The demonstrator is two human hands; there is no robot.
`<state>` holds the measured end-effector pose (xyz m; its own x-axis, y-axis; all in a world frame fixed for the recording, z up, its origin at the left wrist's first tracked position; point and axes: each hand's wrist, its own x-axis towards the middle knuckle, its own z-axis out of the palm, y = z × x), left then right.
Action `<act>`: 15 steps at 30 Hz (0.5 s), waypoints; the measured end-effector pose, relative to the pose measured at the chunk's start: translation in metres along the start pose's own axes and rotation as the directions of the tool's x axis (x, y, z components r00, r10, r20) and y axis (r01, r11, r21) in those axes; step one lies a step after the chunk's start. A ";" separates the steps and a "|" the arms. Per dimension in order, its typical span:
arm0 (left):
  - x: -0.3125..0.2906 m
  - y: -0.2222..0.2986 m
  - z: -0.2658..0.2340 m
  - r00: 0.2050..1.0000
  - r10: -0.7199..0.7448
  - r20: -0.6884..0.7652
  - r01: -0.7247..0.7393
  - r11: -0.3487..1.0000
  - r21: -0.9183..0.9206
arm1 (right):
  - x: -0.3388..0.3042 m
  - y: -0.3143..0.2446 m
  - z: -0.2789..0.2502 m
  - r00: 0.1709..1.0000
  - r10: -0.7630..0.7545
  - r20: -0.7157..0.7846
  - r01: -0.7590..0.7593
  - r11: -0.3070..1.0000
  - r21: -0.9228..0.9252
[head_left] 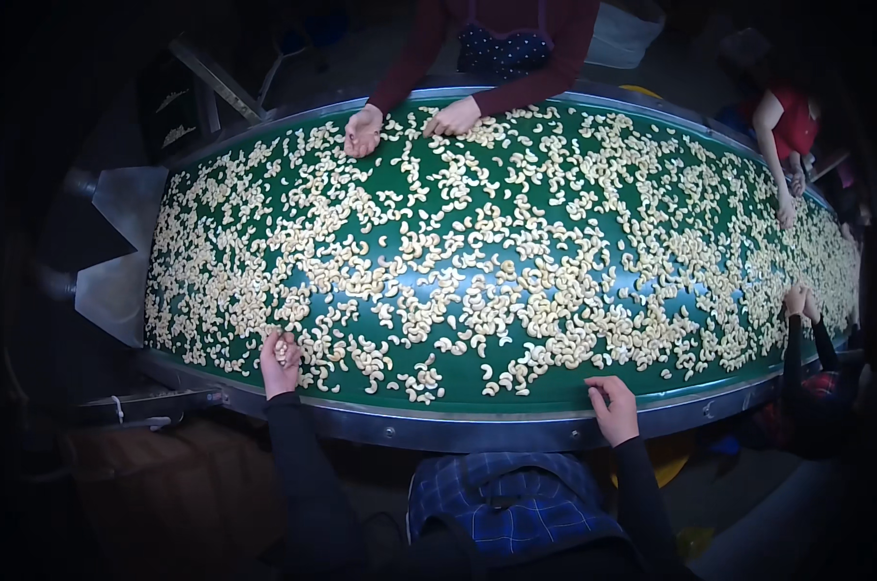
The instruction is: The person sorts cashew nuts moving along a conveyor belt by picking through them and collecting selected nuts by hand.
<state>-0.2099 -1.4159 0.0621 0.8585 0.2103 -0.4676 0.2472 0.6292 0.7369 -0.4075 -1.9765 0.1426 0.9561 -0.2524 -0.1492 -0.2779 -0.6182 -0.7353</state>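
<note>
We see our left hand (281,360) turned palm up at the near edge of the green conveyor belt (555,382), its fingers curled into a cup around a few pale cashew kernels (282,349) that lie in the palm. Just beyond its fingertips the loose cashews (477,252) spread thickly across the belt. Our right hand (613,407) rests on the belt's near metal rim (477,426), fingers loosely bent and holding nothing; the nearest kernels lie just ahead of it and to its left, not touching it. Across the belt, another person's two hands (409,124) rest among the kernels at the far rim. To the right, further workers' hands (797,300) reach onto the belt as well.
</note>
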 end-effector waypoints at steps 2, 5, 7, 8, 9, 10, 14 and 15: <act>-0.007 0.000 0.011 1.000 0.015 -0.007 -0.015 0.998 -0.064 | -0.003 0.005 -0.010 1.000 0.013 -0.013 -0.013 1.000 0.009; 0.017 0.004 -0.031 0.941 0.313 -0.129 -0.116 0.656 0.746 | 0.003 0.000 -0.016 0.999 -0.027 0.018 0.027 0.999 0.017; 0.013 -0.018 0.005 0.835 0.548 0.052 0.006 -0.103 0.995 | 0.004 0.010 -0.026 0.999 -0.034 0.004 0.034 0.999 0.002; 0.023 -0.031 -0.002 0.841 0.537 0.067 0.004 -0.130 0.991 | 0.005 0.013 -0.030 1.000 -0.025 -0.002 0.025 1.000 -0.006; 0.023 -0.027 -0.020 0.834 0.548 0.070 0.024 -0.163 0.986 | 0.008 0.013 -0.030 0.999 -0.040 0.004 0.040 0.999 0.024; 0.023 -0.026 -0.019 0.862 0.506 0.039 0.019 -0.109 0.994 | 0.009 0.017 -0.034 0.999 -0.040 -0.004 0.040 0.998 0.040; -0.002 -0.032 -0.009 0.936 0.346 -0.060 -0.066 0.342 0.937 | 0.005 0.036 -0.053 0.999 -0.031 -0.014 0.032 0.998 0.050; -0.012 -0.039 0.001 0.960 0.271 -0.064 -0.090 0.519 0.850 | 0.002 0.046 -0.060 1.000 -0.016 -0.021 0.017 0.999 0.030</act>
<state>-0.2296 -1.4436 0.0396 0.8627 0.4206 -0.2808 0.4332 -0.3278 0.8396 -0.4240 -2.0501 0.1486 0.9582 -0.2582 -0.1231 -0.2588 -0.5994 -0.7575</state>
